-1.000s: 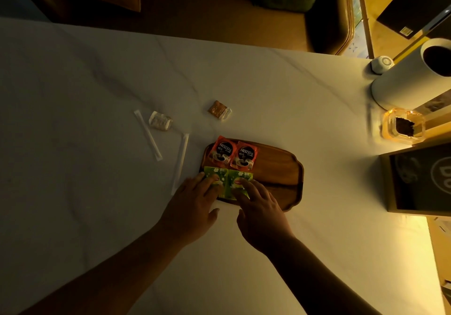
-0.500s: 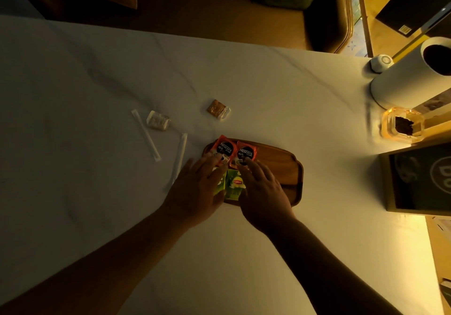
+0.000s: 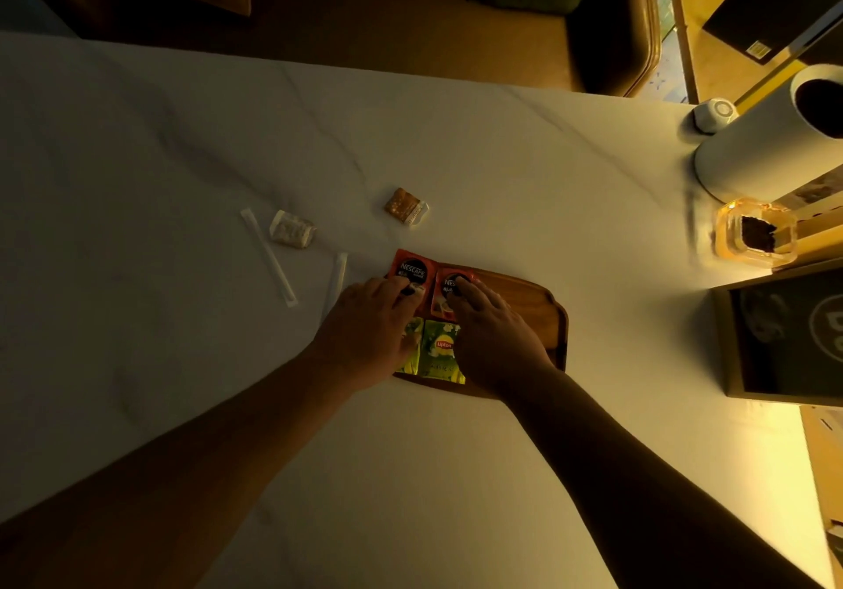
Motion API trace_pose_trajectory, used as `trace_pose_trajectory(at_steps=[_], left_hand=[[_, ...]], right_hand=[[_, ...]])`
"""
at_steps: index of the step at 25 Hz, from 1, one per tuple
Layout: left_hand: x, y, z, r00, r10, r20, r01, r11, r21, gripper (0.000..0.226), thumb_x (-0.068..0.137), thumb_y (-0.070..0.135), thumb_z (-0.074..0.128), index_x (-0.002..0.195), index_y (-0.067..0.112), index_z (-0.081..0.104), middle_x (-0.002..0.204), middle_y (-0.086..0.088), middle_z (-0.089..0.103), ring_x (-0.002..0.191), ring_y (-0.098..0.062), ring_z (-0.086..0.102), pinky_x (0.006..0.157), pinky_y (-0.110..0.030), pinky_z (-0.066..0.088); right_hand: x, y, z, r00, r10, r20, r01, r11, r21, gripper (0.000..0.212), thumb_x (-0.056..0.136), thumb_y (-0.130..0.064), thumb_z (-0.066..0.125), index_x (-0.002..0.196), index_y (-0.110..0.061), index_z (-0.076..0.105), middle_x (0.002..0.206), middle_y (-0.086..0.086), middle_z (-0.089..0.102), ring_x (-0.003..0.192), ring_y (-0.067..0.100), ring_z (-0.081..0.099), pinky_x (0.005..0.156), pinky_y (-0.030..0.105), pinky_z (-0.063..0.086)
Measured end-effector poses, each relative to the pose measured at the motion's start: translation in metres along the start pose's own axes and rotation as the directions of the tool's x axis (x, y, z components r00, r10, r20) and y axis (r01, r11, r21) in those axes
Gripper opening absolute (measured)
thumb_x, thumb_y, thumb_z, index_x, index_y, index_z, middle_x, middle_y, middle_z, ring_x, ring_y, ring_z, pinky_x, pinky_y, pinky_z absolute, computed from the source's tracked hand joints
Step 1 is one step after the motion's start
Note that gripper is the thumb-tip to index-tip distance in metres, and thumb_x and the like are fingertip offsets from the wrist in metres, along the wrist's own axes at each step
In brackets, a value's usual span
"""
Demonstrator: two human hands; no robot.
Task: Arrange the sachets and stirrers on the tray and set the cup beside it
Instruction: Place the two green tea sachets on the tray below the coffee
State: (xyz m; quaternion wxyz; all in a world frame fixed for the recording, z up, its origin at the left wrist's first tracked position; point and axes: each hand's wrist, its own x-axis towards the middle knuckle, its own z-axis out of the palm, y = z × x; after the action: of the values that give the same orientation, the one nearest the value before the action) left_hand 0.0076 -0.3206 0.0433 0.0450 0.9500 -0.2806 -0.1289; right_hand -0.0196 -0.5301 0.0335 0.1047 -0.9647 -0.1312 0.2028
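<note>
A wooden tray (image 3: 533, 310) lies on the white marble table. On its left half lie two red coffee sachets (image 3: 413, 269) at the far side and two green tea sachets (image 3: 440, 351) at the near side. My left hand (image 3: 372, 330) rests flat with its fingertips on the left red sachet. My right hand (image 3: 492, 333) presses its fingertips on the right red sachet (image 3: 444, 298). Two wrapped white stirrers (image 3: 269, 257) (image 3: 338, 274) lie on the table left of the tray. A white sugar sachet (image 3: 292, 229) and a brown sugar sachet (image 3: 405, 206) lie beyond them. No cup is identifiable.
A white paper towel roll (image 3: 766, 136) stands at the far right beside a small white device (image 3: 711, 114). An amber glass dish (image 3: 755, 235) and a dark framed board (image 3: 784, 333) line the right edge. A chair (image 3: 611, 22) stands behind the table.
Both hands slid away from me, from the green tea sachets up onto the red coffee sachets. The green sachets now show between my hands.
</note>
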Motion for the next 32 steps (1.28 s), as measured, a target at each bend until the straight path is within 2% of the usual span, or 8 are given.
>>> trace_pose_trajectory(at_steps=[3,9,14,21,25,28,32], left_hand=[[0.0,0.0,-0.001,1.0,0.005,0.004,-0.005,1.0,-0.008,0.064,0.092,0.054,0.049,0.146,0.021,0.039,0.151,-0.009,0.044,0.136,-0.029,0.042,0.109,-0.047,0.038],[-0.006,0.002,0.004,0.999,0.006,0.031,-0.004,0.998,-0.064,0.069,0.093,0.055,0.05,0.15,0.018,0.035,0.159,-0.011,0.035,0.145,-0.031,0.033,0.116,-0.048,0.03],[-0.007,0.0,0.005,0.999,-0.006,0.031,0.007,0.999,-0.04,0.069,0.092,0.059,0.047,0.149,0.021,0.036,0.157,-0.01,0.038,0.141,-0.03,0.038,0.115,-0.049,0.032],[-0.007,0.001,0.005,0.999,-0.005,0.034,0.006,0.999,-0.032,0.072,0.09,0.06,0.049,0.149,0.021,0.035,0.156,-0.01,0.038,0.14,-0.031,0.039,0.112,-0.048,0.034],[-0.008,0.001,0.001,1.0,0.026,0.012,-0.026,0.999,-0.02,0.066,0.09,0.057,0.052,0.143,0.02,0.043,0.152,-0.01,0.044,0.134,-0.03,0.045,0.106,-0.047,0.042],[-0.01,-0.004,-0.003,0.997,0.04,-0.06,-0.043,0.998,-0.051,0.056,0.087,0.049,0.058,0.134,0.019,0.052,0.146,-0.011,0.05,0.127,-0.03,0.052,0.098,-0.045,0.047],[-0.009,-0.006,-0.001,0.997,0.064,-0.048,-0.067,0.995,-0.071,0.052,0.088,0.039,0.063,0.135,0.017,0.055,0.146,-0.011,0.052,0.131,-0.031,0.05,0.105,-0.048,0.043]], right_hand=[[0.001,-0.001,0.0,0.999,0.01,-0.032,-0.009,1.0,0.014,0.068,0.094,-0.03,0.05,0.155,-0.022,0.021,0.166,0.007,0.013,0.151,0.028,0.004,0.113,0.044,0.006],[0.0,-0.005,0.004,0.999,-0.001,-0.054,0.0,1.0,-0.016,0.068,0.094,-0.032,0.05,0.155,-0.022,0.021,0.166,0.009,0.013,0.151,0.028,0.003,0.112,0.043,0.003],[0.0,-0.004,0.006,0.999,-0.01,-0.049,0.007,0.999,-0.048,0.071,0.093,-0.035,0.055,0.155,-0.022,0.022,0.165,0.009,0.014,0.15,0.029,0.004,0.111,0.044,0.004],[-0.004,-0.005,0.009,0.999,-0.017,-0.027,0.016,0.999,-0.049,0.077,0.094,-0.037,0.054,0.156,-0.021,0.013,0.166,0.009,0.003,0.148,0.025,-0.011,0.115,0.046,0.0],[-0.006,-0.007,0.007,0.999,-0.01,-0.044,0.009,0.999,-0.035,0.079,0.094,-0.038,0.056,0.157,-0.02,0.013,0.167,0.008,0.005,0.15,0.028,-0.005,0.115,0.046,0.0],[-0.011,-0.009,0.004,0.992,0.02,-0.128,-0.021,1.0,-0.007,0.075,0.091,-0.038,0.06,0.155,-0.022,0.023,0.165,0.006,0.02,0.15,0.03,0.01,0.115,0.049,0.015],[-0.017,-0.015,0.011,0.988,0.017,-0.151,-0.018,1.0,-0.005,0.071,0.092,-0.046,0.057,0.152,-0.026,0.025,0.159,0.006,0.034,0.146,0.032,0.025,0.111,0.05,0.024]])
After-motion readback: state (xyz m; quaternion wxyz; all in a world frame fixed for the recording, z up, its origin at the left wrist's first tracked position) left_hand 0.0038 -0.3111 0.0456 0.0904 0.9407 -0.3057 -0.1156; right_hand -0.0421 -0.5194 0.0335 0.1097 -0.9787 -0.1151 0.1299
